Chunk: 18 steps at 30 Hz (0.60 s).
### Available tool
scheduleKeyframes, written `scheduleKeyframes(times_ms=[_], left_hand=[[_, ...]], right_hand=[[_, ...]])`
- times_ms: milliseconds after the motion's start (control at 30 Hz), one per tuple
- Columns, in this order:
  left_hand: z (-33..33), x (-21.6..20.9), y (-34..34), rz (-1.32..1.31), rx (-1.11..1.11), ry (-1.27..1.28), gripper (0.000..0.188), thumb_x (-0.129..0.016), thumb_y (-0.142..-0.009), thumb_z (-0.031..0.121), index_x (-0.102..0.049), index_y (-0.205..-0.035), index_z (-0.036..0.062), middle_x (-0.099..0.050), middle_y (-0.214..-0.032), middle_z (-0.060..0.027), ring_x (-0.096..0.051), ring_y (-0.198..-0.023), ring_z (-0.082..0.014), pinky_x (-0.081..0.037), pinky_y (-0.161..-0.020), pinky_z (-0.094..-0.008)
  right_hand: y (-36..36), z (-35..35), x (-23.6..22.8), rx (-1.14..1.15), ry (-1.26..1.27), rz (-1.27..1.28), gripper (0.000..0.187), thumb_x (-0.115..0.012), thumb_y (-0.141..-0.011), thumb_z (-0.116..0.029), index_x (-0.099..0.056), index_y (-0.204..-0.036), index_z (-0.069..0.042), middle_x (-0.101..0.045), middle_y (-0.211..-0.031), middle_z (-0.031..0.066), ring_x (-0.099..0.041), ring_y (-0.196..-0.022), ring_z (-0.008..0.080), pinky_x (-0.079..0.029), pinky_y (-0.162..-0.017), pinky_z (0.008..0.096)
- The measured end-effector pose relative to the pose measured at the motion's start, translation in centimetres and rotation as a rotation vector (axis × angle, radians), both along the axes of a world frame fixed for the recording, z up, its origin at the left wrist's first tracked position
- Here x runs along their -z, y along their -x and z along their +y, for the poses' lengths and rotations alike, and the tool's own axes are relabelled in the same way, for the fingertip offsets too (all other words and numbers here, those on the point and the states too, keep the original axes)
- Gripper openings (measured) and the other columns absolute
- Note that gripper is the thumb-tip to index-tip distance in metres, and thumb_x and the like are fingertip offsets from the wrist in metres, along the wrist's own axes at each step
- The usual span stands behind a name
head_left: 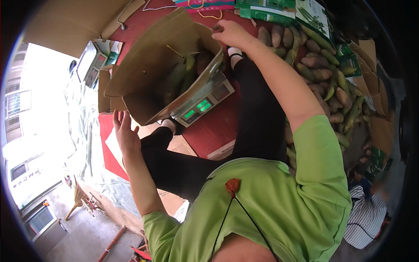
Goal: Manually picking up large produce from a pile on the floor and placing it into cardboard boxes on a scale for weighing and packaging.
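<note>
At 11 o'clock, an open box [146,59] of plain brown cardboard, tall-walled and creased, set over a digital scale [218,94]. Inside, low in shadow, long green produce [189,70] and a rounder brown piece [203,61], partly hidden by the near wall. Left hand [126,135] at 9 o'clock, fingers extended and slightly spread, right by the box's near-left corner; cannot tell about contact. Right hand [231,35] just past 12 o'clock, fingers curled at the box's right edge; cannot tell whether pinching the cardboard. On the scale's panel, green-lit digits. At 10 o'clock, a second scale [93,65], red digits lit. At 1 o'clock, green-and-white printed cartons [270,16], one with a plant picture. At 2 o'clock, a loose heap [321,74] of elongated produce, green and purplish brown. Beneath the scale, a red surface [209,135].
</note>
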<state>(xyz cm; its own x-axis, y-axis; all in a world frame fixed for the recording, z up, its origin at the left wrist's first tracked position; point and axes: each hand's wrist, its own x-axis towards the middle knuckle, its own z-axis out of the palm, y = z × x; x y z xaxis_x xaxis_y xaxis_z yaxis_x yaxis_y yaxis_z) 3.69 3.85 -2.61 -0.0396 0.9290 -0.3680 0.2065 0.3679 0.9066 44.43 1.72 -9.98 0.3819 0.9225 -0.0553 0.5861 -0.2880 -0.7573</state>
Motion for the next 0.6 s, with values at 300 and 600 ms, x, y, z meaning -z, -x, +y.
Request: scheduleKeyframes(times_ms=[300, 600], left_hand=[[5.6, 1.3, 3.8, 0.454, 0.312, 0.116, 0.065, -0.065, -0.087, 0.043, -0.046, -0.134, 0.0016, -0.056, -0.125, -0.0122, -0.052, -0.115, -0.0202, -0.04, -0.095, -0.0322], [8.7, 3.2, 4.0, 0.874, 0.597, 0.258, 0.068, -0.061, -0.086, 0.049, -0.052, -0.126, -0.0054, -0.056, -0.126, -0.0229, -0.051, -0.121, -0.031, -0.039, -0.099, -0.0391]], right_hand=[[1.5, 2.0, -0.7, -0.021, 0.233, -0.188, 0.045, -0.067, -0.075, -0.036, -0.063, -0.105, -0.002, -0.066, -0.1, 0.0184, -0.063, -0.096, 0.0333, -0.05, -0.083, 0.0428], [2.1, 1.5, -0.2, 0.045, 0.313, -0.163, 0.045, -0.065, -0.078, -0.037, -0.062, -0.113, -0.009, -0.063, -0.115, 0.0141, -0.059, -0.109, 0.0314, -0.048, -0.089, 0.0438]])
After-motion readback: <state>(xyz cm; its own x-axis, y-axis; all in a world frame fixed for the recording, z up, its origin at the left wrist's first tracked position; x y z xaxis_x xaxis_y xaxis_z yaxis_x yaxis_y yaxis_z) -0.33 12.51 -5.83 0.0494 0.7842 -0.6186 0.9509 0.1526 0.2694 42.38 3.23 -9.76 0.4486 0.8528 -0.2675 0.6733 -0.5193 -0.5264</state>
